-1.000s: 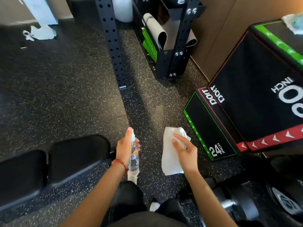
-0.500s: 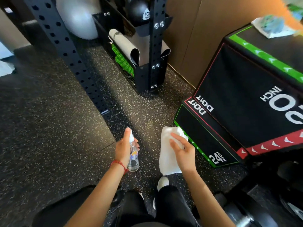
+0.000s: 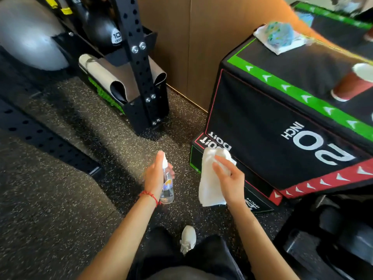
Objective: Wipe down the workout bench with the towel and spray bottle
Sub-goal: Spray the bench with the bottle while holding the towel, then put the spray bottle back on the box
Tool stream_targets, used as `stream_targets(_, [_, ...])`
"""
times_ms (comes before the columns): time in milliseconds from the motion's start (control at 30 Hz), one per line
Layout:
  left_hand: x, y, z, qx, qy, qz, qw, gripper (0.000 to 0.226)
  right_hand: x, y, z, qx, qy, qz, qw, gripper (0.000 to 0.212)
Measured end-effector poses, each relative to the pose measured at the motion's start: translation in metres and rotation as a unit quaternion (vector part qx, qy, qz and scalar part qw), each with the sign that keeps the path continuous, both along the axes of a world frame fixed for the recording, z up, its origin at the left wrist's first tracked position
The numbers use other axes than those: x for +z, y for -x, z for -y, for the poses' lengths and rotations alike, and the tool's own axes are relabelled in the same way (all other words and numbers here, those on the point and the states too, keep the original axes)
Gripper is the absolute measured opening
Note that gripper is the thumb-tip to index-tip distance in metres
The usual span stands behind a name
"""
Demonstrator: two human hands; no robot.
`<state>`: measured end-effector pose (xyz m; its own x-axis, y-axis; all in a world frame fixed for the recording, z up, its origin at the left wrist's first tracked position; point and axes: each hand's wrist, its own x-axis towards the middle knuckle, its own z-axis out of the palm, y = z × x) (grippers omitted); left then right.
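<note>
My left hand [image 3: 154, 175], with a red string bracelet at the wrist, grips a small clear spray bottle [image 3: 168, 188] upright, its white nozzle beside my thumb. My right hand [image 3: 229, 178] holds a white towel [image 3: 210, 184] that hangs down from my fingers. Both hands are in front of me above the speckled rubber floor. The workout bench is out of view.
A black plyo box [image 3: 282, 138] marked 20 INCH stands at the right, with a cloth [image 3: 280, 38] and a red cup [image 3: 351, 83] on top. A black rack [image 3: 139, 77] with rolled mats, a medicine ball and a grey exercise ball [image 3: 30, 37] is at the back left. My white shoe [image 3: 187, 238] is below.
The view has swung right and away from the bench, which has left the frame. The plyo box and rack are closer. Both hands keep the same hold.
</note>
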<state>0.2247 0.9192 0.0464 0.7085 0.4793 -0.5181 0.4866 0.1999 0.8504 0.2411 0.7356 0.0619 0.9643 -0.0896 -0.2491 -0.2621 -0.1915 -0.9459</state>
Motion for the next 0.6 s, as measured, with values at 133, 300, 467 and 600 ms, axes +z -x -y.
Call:
stream_targets(133, [0.010,-0.051,0.023,-0.045,-0.011,-0.004,0.999,0.058,0.008,-0.032,0.023,-0.051,-0.008,0.002,0.999,0.017])
stream_targets(300, [0.021,-0.120,0.049,-0.098,-0.023,0.028,0.995,0.056,0.010,-0.073,0.045,-0.127,-0.016,0.004,0.992,0.019])
stream_targets(467, [0.037,-0.201,0.070,-0.164,0.016,0.066,0.984,0.052,0.020,-0.130,0.057,-0.202,-0.020,0.020,0.979,0.019])
stream_targets(600, [0.061,-0.263,0.083,-0.203,0.028,0.108,0.973,0.050,0.036,-0.181,0.060,-0.256,-0.018,0.045,0.965,0.020])
